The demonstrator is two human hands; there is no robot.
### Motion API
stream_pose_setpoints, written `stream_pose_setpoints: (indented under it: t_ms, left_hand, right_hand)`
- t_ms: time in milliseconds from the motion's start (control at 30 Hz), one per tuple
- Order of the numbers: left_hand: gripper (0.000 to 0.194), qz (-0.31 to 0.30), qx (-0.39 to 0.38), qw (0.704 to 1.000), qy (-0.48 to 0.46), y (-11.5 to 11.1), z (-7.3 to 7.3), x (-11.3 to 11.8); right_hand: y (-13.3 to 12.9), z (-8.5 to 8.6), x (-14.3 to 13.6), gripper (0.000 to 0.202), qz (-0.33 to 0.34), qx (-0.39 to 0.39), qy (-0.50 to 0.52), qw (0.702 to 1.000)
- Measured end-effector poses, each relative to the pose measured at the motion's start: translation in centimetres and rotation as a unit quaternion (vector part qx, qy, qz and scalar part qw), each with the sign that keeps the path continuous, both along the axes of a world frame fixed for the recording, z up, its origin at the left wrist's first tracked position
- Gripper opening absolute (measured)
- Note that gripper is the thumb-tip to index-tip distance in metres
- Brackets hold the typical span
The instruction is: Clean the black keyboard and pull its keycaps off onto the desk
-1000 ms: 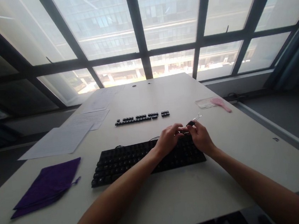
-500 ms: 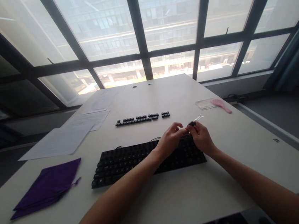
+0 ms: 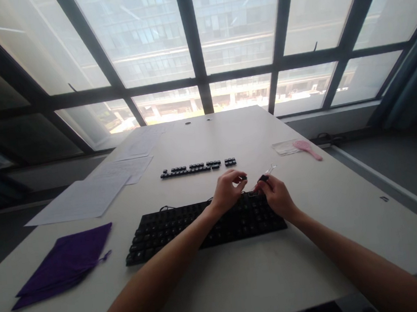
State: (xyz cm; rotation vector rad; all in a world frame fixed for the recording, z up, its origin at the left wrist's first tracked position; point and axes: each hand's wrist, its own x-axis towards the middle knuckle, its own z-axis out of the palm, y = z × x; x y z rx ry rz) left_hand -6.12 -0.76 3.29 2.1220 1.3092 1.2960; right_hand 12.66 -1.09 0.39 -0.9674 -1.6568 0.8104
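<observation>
My left hand (image 3: 229, 189) pinches a small black keycap (image 3: 244, 178) between thumb and fingers, above the back edge of the black keyboard (image 3: 186, 223). To its right, my right hand (image 3: 276, 193) grips a small tool with a black handle (image 3: 263, 178) and thin wire prongs (image 3: 272, 168) that point up and away. The two hands are apart. Behind the keyboard, several removed keycaps (image 3: 188, 171) stand in two rows, with a small separate group (image 3: 230, 162) at their right end.
A purple pouch (image 3: 65, 265) lies at the left on the white table (image 3: 261, 274). Paper sheets (image 3: 82, 196) cover the back left. A pink hairbrush (image 3: 306, 149) rests at the right by a clear packet (image 3: 284, 148). Windows stand behind.
My left hand has moved left, away from the tool, and a keycap now shows in its fingertips. My right hand has shifted slightly left and down with the tool.
</observation>
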Motion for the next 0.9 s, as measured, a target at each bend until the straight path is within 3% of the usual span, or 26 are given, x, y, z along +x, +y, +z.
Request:
stream_pose_setpoints:
  t_ms: [67, 200, 467, 633, 900]
  left_hand:
    - [0.014, 0.047, -0.036, 0.998, 0.032, 1.5, 0.5, -0.9]
    - [0.008, 0.076, -0.071, 0.987, 0.119, 5.5, 0.7, -1.6]
    - [0.01, 0.108, -0.031, 0.96, 0.256, 11.7, -1.7, 0.7]
    - [0.009, 0.108, -0.012, 0.952, 0.285, 13.0, -2.4, 0.4]
    - [0.007, 0.158, -0.004, 0.948, 0.275, 12.8, -2.9, 0.3]
  right_hand:
    - [-0.1, -0.1, -0.2, 0.026, 0.001, -0.002, -0.006, 1.0]
    - [-0.2, -0.2, -0.3, 0.025, -0.001, 0.0, -0.02, 1.0]
    - [-0.1, -0.1, -0.2, 0.024, 0.009, -0.005, -0.012, 1.0]
    - [-0.1, -0.1, -0.3, 0.022, 0.014, -0.015, -0.015, 1.0]
    - [-0.1, 0.0, -0.2, 0.021, 0.024, -0.022, -0.015, 0.999]
